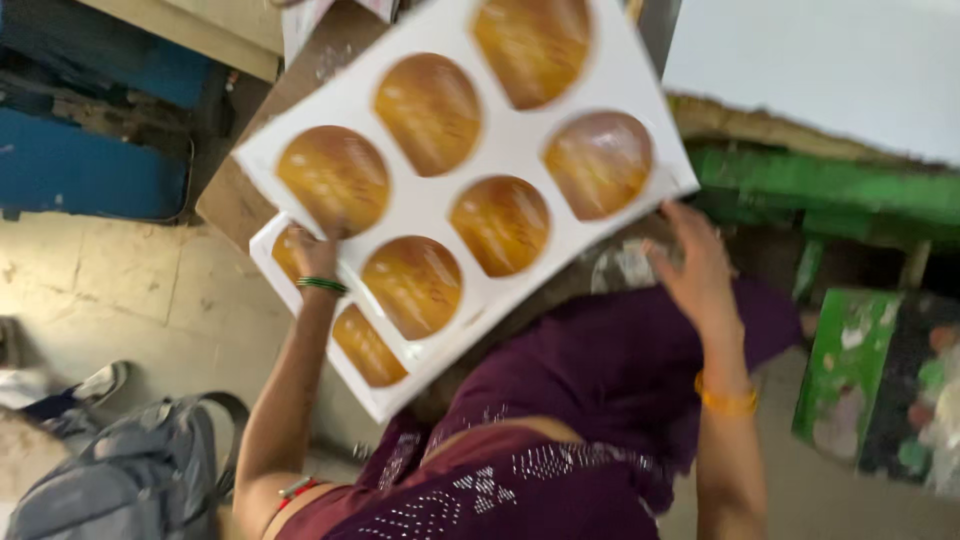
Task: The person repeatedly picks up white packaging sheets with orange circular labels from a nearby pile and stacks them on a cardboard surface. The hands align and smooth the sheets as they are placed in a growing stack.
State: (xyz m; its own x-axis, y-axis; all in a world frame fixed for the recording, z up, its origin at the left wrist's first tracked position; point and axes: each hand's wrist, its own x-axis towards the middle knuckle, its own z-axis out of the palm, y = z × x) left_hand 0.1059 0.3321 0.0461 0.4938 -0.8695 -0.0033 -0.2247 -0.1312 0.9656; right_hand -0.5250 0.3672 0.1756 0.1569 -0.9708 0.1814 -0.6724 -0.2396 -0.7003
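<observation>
Upper sheet (pixel 480 150): white card, tilted, printed with round golden-brown discs in two rows; overlapped the lower sheet and hid most of it.
Lower sheet (pixel 385 385): second white card of the same print, showing only at the lower left edge beneath the upper one; lay above the lap.
Left hand (pixel 315 255): raised against the left edge of the stacked sheets, at the seam between upper and lower card; fingers partly hidden by the card, apparently curled onto the edge; exact grip could not be told.
Green bangle (pixel 322 286): worn on the left wrist, just below the hand.
Right hand (pixel 695 265): fingers spread, reached up to the lower right corner of the upper sheet; fingertips near or touching the underside of that corner; contact could not be confirmed owing to blur.
Orange bangle (pixel 727 402): worn on the right wrist.
Clear wrapping (pixel 625 265): crinkled transparent material, just left of the right hand, below the sheet corner.
Garment (pixel 560 440): dark maroon cloth with small pale dots, filling the lower centre beneath both sheets.
Grey backpack (pixel 120 480): on the floor at lower left, well apart from the sheets.
Green bench (pixel 830 190): painted wood, at right, behind the right hand.
Cardboard (pixel 235 200): brown board, partly visible behind the left side of the sheets.
</observation>
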